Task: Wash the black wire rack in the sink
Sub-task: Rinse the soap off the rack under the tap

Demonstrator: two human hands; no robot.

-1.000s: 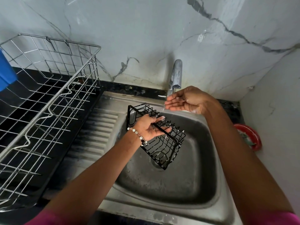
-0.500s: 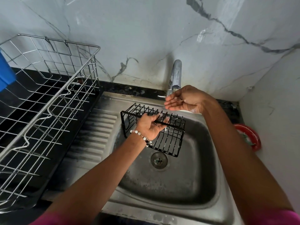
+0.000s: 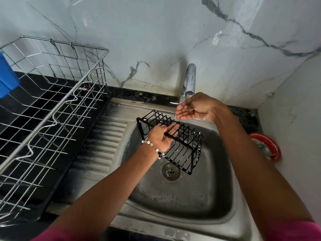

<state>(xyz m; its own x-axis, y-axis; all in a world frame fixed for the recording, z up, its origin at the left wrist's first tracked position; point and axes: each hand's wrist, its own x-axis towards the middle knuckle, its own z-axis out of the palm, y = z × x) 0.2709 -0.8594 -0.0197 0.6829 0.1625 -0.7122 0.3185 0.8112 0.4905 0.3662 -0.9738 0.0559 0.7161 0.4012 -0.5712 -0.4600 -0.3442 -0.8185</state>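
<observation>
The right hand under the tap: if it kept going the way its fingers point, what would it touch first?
The right hand points leftward over the sink. Probably the far top edge of the black wire rack, just below its fingertips, though it may pass above; depth is unclear.

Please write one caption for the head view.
Left hand holds black rack over sink; right hand cupped under tap.

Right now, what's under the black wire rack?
Under the black wire rack, held by the left hand, lies the sink basin with its drain, partly covered by rack wires.
</observation>
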